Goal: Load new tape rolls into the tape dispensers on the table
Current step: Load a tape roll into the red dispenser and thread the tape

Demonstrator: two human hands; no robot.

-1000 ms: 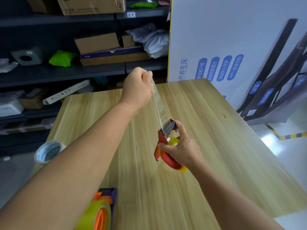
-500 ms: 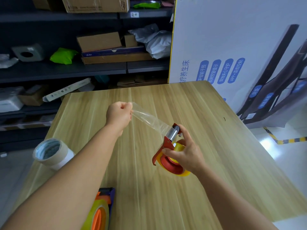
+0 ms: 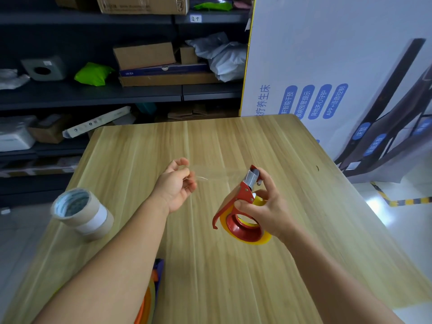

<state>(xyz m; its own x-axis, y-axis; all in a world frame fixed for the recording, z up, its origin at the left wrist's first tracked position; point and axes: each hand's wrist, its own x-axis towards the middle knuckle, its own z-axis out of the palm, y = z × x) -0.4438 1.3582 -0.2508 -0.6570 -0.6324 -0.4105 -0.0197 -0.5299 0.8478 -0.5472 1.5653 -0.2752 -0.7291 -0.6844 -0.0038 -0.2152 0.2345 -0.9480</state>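
So my right hand (image 3: 261, 206) was gripping the red tape dispenser (image 3: 240, 206) with its yellowish roll, just right of the frame's centre and above the bench (image 3: 233, 277). My left hand (image 3: 177, 185) sat at centre, palm up, fingers curled and pinching a clear strip of tape (image 3: 215, 174) running to the dispenser's head. A stack of tape rolls (image 3: 81, 213) stood at the left edge, and another dispenser (image 3: 149, 298) peeked out at the bottom under my left arm.

A light wood-grain table (image 3: 233, 265) is set in front of dark metal shelving (image 3: 93, 94) crammed with cardboard boxes (image 3: 143, 54) and bags. A big printed poster board (image 3: 327, 66) is propped on the right, and glare is thrown off the glossy floor (image 3: 402, 220).
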